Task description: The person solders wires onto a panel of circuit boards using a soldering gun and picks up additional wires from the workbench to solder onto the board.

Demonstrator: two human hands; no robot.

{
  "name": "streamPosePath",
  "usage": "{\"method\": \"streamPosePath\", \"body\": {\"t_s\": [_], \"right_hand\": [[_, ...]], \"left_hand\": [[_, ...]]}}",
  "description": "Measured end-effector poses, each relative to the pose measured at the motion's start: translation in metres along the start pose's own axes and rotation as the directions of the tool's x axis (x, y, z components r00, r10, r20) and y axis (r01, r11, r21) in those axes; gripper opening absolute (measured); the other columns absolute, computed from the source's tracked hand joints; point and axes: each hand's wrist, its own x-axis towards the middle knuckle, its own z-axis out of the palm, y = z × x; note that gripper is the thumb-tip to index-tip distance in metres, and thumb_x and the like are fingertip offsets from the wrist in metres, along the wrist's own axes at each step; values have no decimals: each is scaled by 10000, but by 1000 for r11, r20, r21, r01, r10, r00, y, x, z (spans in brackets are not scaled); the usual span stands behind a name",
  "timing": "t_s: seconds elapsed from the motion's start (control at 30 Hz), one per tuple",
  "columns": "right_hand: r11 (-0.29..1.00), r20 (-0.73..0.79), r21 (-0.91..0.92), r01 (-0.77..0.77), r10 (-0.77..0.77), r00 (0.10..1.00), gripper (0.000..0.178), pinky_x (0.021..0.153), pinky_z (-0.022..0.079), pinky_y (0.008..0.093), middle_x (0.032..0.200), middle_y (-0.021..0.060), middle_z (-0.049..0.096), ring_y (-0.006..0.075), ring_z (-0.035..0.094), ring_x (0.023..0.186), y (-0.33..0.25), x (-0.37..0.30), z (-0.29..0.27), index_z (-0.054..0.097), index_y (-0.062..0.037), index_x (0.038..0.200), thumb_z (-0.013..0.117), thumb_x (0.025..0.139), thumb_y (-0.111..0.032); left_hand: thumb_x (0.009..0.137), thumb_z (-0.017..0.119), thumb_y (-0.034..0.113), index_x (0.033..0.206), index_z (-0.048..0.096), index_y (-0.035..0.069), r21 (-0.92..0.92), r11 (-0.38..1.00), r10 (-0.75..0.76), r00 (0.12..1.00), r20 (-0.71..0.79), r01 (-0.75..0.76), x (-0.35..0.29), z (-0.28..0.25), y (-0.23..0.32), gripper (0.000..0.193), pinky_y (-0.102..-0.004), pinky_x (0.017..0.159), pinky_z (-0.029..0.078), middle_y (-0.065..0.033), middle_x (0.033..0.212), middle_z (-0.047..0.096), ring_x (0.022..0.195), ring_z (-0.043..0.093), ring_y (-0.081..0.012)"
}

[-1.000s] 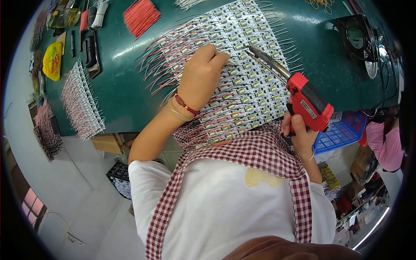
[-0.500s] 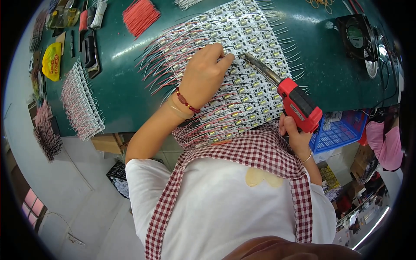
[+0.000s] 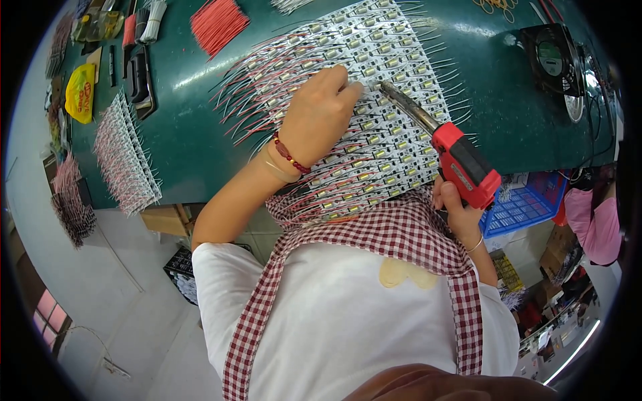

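A sheet of white circuit boards (image 3: 391, 127) lies at the front of the table, with rows of small yellowish parts and red and whitish wires sticking out along its sides. Over its middle is my left hand (image 3: 321, 110), fingers pinched together and pointing right; whatever they hold is hidden. My right hand (image 3: 456, 204) grips a red and black soldering gun (image 3: 468, 164) at the sheet's right edge. The gun's metal tip slants up and left to the boards, a short way right of my left fingertips. Whether the tip touches a board I cannot tell.
A bundle of red wires (image 3: 219, 27) lies at the back. Another wired board stack (image 3: 126, 154) sits left, near a yellow packet (image 3: 80, 93). At right stand a black fan-like device (image 3: 550, 59) and, below the table edge, a blue crate (image 3: 525, 204).
The soldering gun has shifted slightly right and down in my right hand. My left hand has moved a little to the right, its fingers still pinched.
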Motion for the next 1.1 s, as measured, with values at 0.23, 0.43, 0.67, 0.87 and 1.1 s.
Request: {"method": "streamPosePath", "body": {"t_s": [0.23, 0.43, 0.67, 0.87, 1.1], "right_hand": [[933, 13, -333, 139, -143, 990, 166, 646, 496, 272, 800, 29, 658, 119, 619, 701, 26, 2, -11, 645, -11, 940, 697, 805, -92], [971, 0, -195, 141, -144, 990, 144, 579, 462, 251, 749, 23, 626, 103, 580, 632, 7, 0, -3, 638, -4, 931, 659, 842, -115], [989, 13, -91, 115, -114, 993, 131, 530, 416, 234, 688, 9, 563, 80, 514, 574, -5, 0, 4, 598, -3, 890, 625, 876, -131], [969, 63, -152, 193, -185, 981, 412, 471, 396, 237, 648, 66, 534, 101, 478, 518, -2, -1, 2, 469, 56, 1183, 581, 914, -235], [972, 6, 30, 233, -233, 972, 432, 465, 400, 239, 650, 72, 541, 104, 470, 497, -8, 2, 4, 465, 53, 1200, 582, 916, -251]], "left_hand": [[740, 633, -8, 870, 633, 27, 10, 1000, -14, 1000, 17, 14, 1, 1, 2, 135, -358, 578, 454, -96, 734, 470, 674, 533, -254], [740, 633, -7, 866, 627, 24, 6, 1000, -17, 1000, 25, 16, 0, 2, 1, 130, -358, 581, 454, -99, 731, 465, 675, 529, -256], [734, 638, 9, 863, 638, 41, 84, 996, 2, 999, 38, -6, 1, -1, 3, 132, -356, 617, 449, -88, 733, 477, 684, 537, -249], [727, 640, -5, 874, 650, 49, 173, 985, -23, 1000, 9, 21, -4, -4, 9, 157, -347, 621, 458, -68, 758, 525, 702, 557, -246], [833, 622, 36, 920, 649, 31, -256, 941, -264, 952, -155, 220, 1, -32, 26, 91, -312, 538, 480, -111, 707, 636, 598, 620, -242]]}}
